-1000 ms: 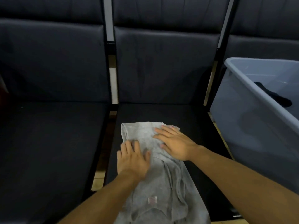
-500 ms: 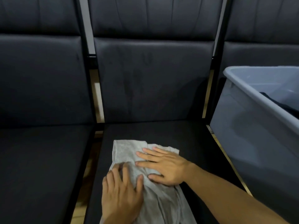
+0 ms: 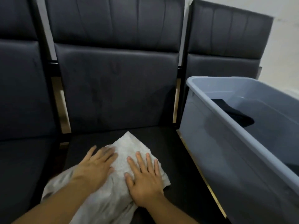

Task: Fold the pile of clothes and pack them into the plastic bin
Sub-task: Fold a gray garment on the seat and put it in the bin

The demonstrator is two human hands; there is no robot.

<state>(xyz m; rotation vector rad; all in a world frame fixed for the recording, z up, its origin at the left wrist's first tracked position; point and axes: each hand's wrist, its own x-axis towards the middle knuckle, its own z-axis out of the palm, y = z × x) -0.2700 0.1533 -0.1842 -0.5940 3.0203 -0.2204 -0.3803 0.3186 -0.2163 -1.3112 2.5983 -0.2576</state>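
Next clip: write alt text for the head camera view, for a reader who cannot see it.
Both hands press flat on a light grey garment on a dark chair seat, left hand beside right hand. To the right, a grey plastic bin holds a dark garment.

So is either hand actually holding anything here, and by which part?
Nothing is gripped. The left hand and right hand lie flat, fingers spread, pressing the grey garment against the seat near its far end.
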